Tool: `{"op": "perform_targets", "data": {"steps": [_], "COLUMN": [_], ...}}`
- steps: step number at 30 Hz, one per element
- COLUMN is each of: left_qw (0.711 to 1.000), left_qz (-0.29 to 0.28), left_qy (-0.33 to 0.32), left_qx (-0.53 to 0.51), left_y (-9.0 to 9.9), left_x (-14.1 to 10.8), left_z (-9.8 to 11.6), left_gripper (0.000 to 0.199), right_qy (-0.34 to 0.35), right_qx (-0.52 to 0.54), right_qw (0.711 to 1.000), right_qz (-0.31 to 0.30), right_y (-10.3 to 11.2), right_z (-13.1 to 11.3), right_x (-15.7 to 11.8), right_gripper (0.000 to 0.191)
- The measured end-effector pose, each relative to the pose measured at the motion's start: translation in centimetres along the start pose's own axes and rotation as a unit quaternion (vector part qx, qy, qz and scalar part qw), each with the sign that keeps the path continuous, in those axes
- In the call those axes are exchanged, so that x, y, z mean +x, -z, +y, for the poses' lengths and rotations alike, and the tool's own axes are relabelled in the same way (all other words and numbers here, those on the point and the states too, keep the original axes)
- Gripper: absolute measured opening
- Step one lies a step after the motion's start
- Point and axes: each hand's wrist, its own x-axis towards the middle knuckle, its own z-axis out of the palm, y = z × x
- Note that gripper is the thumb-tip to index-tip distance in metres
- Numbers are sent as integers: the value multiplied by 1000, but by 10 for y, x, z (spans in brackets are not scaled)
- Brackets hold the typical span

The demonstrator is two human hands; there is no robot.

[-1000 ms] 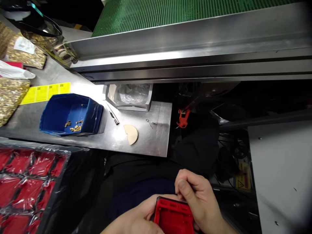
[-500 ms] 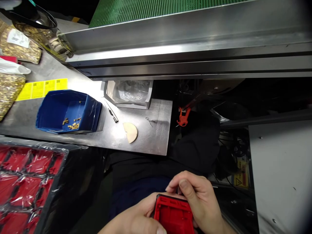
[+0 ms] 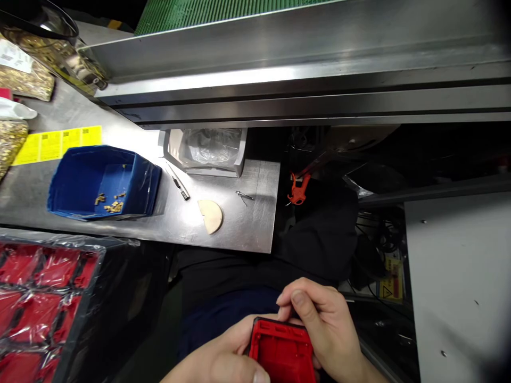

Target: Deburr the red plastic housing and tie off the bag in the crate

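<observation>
Low in the view, over my lap, is a red plastic housing (image 3: 282,354) with a black edge, its hollow side facing me. My left hand (image 3: 227,356) grips its left side, the thumb lying along the near left edge. Around the upper right corner curls my right hand (image 3: 329,324), with bent fingers and the thumb close to the index finger. Whether those fingertips also pinch some small piece is hidden. The bottom of the housing runs out of the frame.
A blue bin (image 3: 101,181) with small brass pieces stands on the metal table (image 3: 255,229). Near it are a utility knife (image 3: 178,183), a wooden half disc (image 3: 210,216) and a grey bin (image 3: 207,149) with plastic bags. Wrapped red parts fill a black tray (image 3: 80,319). A metal conveyor frame (image 3: 279,74) crosses above.
The view has shifted slightly, so the table items sit a little further left. My right index finger has moved slightly along the housing's top edge. Both hands stay around the housing.
</observation>
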Motion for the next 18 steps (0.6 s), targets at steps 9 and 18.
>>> {"op": "perform_targets", "data": {"steps": [9, 18], "left_qw": [1000, 1000], "left_qz": [24, 19], "left_qy": [13, 10], "left_qx": [6, -11], "left_y": [-2, -1], "left_x": [2, 2], "left_z": [1, 0], "left_gripper": [63, 58], "right_qy": [21, 65], "right_qx": [-35, -100], "right_qw": [999, 990], "right_qz": [36, 74], "right_y": [0, 1], "right_z": [2, 2], "right_x": [-1, -4], "right_gripper": [28, 23]}}
